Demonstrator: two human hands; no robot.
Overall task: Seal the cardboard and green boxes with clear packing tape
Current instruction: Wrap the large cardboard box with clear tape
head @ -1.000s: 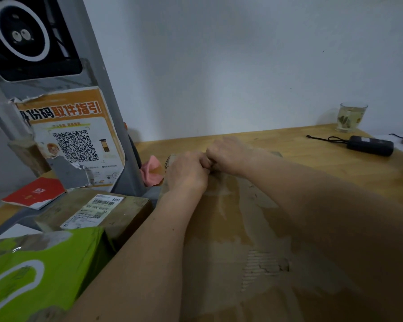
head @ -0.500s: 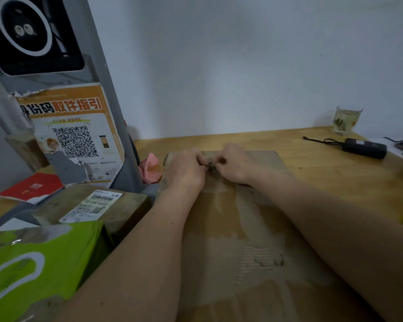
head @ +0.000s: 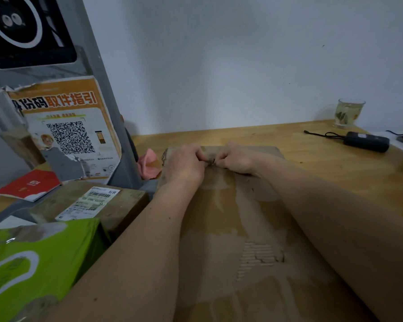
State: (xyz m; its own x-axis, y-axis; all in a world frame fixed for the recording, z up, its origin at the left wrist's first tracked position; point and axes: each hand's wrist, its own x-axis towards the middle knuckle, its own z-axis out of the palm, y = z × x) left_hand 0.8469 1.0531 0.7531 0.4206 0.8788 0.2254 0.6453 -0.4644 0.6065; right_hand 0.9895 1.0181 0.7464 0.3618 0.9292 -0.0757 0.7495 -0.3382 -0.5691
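Cardboard box (head: 237, 228) laid flat on table (head: 312, 163), small dark object (head: 211, 161) pinched between curled fingers of left hand (head: 184, 166) and right hand (head: 234, 159), green box (head: 33, 263) set at left.

Plain pale wall (head: 242, 66) beyond the hands, wooden table (head: 323, 173) beneath them, grey post (head: 98, 73) to their left, dim even light

A large flat brown cardboard box (head: 237, 240), its top paper torn to bare corrugation, lies on the wooden bench (head: 323, 168). A bright green glossy box (head: 33, 263) sits at its left.
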